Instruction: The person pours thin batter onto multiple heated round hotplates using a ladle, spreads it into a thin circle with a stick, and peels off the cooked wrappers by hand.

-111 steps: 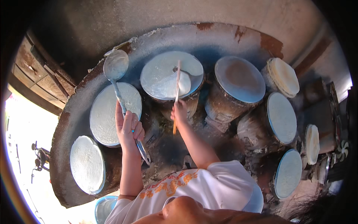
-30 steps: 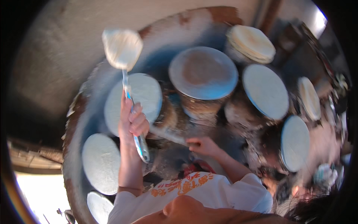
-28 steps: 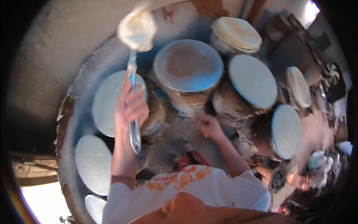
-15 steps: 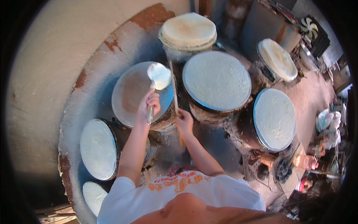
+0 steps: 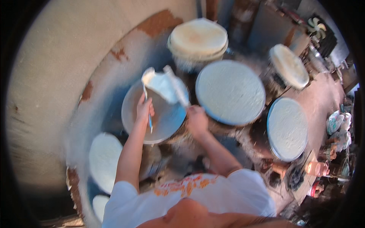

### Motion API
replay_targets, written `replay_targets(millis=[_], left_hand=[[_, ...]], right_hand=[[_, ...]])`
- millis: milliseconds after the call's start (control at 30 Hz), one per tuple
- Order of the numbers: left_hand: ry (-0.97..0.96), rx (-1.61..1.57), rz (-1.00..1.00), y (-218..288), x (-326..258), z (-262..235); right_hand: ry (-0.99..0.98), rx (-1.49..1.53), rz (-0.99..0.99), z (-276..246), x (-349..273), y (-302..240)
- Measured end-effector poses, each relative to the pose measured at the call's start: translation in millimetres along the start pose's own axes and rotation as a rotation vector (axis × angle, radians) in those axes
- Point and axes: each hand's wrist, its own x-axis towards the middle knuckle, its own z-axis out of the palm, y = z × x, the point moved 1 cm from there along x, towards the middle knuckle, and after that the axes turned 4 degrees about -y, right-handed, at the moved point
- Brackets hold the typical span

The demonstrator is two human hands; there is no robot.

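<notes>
Since half second ago: white sheet (image 5: 164,86) now peeled up off grey round pan (image 5: 159,121), hanging just above fingers.

Left hand (image 5: 144,110) fingers wrapped round ladle handle (image 5: 149,121).

Right hand (image 5: 197,121) fingers closed; stick blurred.

Around: white-topped steamers (image 5: 230,91), curved plastered wall (image 5: 57,76).

Your left hand (image 5: 145,110) hides the middle of the ladle (image 5: 149,99). The white sheet (image 5: 167,88) is smeared by blur, so you can't tell its shape. It covers what your right hand (image 5: 196,121) grips. The small white disc (image 5: 99,207) is partly hidden by your sleeve. The things by the floor at the right are too small to tell.
</notes>
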Motion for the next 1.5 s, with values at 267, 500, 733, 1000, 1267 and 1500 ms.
replay_targets(millis=[267,500,733,1000,1267,1500], left_hand=[[0.154,0.604,0.171,0,-4,-37],[0.163,0.346,0.077,-14,-36,-56],[-0.361,-1.459,-0.211,-9,-74,-97],[-0.452,-1.431,0.167,-11,-128,-67],[-0.086,-1.166,0.338,-9,-165,-18],[0.36,-0.631,0.427,13,-144,30]], right_hand=[[0.076,-0.245,-0.257,25,12,-24],[0.003,-0.277,-0.29,43,15,-29],[0.013,-0.282,-0.342,14,32,0],[-0.401,-0.211,-0.616,46,103,-31],[-0.751,-0.059,-0.735,-18,130,-18],[-0.525,-0.022,-0.851,30,199,10]])
